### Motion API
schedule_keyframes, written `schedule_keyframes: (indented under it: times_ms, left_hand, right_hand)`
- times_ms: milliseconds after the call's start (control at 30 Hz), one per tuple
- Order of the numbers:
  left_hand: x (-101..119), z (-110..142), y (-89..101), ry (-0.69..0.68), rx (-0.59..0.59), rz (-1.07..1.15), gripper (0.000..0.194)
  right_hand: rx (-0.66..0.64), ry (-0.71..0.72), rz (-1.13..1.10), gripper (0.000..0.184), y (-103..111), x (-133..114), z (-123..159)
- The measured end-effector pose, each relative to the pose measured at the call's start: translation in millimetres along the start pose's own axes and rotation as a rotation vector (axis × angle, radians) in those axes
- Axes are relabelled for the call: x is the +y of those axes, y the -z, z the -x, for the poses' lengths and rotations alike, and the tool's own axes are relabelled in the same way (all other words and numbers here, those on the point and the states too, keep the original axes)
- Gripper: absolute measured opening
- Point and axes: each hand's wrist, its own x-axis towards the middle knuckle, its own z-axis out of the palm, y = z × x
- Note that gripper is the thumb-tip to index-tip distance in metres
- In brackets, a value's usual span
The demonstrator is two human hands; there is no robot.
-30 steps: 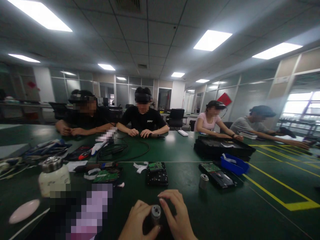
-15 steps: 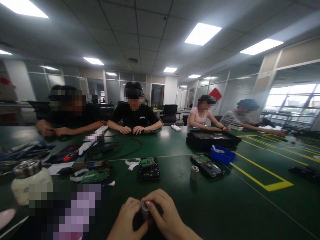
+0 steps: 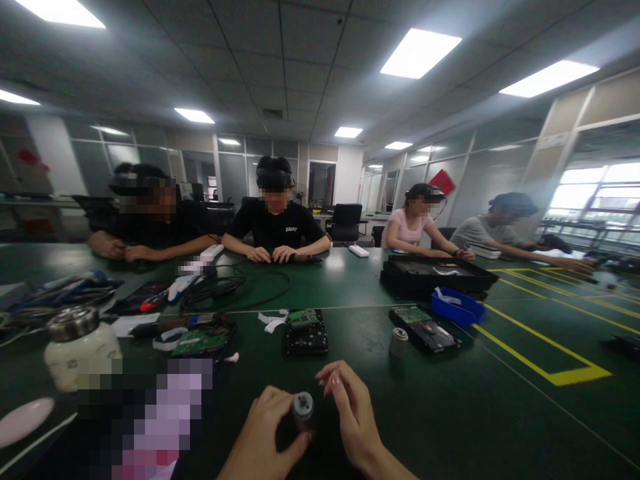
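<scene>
My left hand (image 3: 267, 427) is closed around a small motor (image 3: 303, 407), a grey metal cylinder whose round end faces up with small dark marks on it. Just to the right of it, my right hand (image 3: 353, 417) is raised with its fingers loosely bent, apart from the motor; nothing shows in its fingers. A second metal cylinder (image 3: 399, 343) of the same kind stands upright on the green table. Behind my hands lies a black hard drive (image 3: 307, 337) with a green circuit board on it. Another hard drive (image 3: 425, 330) rests beside the standing cylinder.
At the left are a cream jar (image 3: 83, 347) with a metal lid, a circuit board (image 3: 203, 340), tools and a coiled black cable (image 3: 215, 290). A blue bin (image 3: 457, 307) and a black tray (image 3: 440, 277) stand at the right. Several people sit across the table.
My right hand has come off the top of the motor and moved right, uncovering its end. My left hand still holds the motor. The camera view has shifted slightly.
</scene>
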Motion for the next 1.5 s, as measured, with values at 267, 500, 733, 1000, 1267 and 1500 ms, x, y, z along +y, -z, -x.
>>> schedule_keyframes:
  times_ms: [267, 500, 733, 1000, 1267, 1500]
  left_hand:
    - [-3.2, 0.5, -0.5, -0.003, 0.01, 0.009, 0.015]
    - [-0.9, 1.5, 0.8, -0.008, 0.008, -0.01, 0.012]
    - [1.0, 3.6, 1.9, -0.001, 0.036, -0.005, 0.015]
    - [-2.5, 2.3, 1.5, -0.017, 0.036, -0.028, 0.016]
    - [-4.4, 3.8, 1.0, -0.02, 0.032, -0.055, 0.013]
    - [-4.2, 2.4, 1.9, -0.032, 0.026, -0.048, 0.014]
  right_hand:
    - [-0.207, 0.013, 0.004, 0.032, 1.7, -3.3, -1.7]
    - [-0.063, 0.016, -0.013, 0.039, 2.0, -4.1, -2.9]
    - [-0.178, 0.022, 0.035, 0.036, 2.4, -5.9, -3.5]
    - [-0.196, 0.035, 0.043, 0.031, 3.2, -6.2, -3.2]
    - [-0.119, 0.023, -0.025, 0.031, 1.5, -6.1, -5.1]
    - [-0.12, 0.025, -0.03, 0.043, 2.3, -1.7, -4.6]
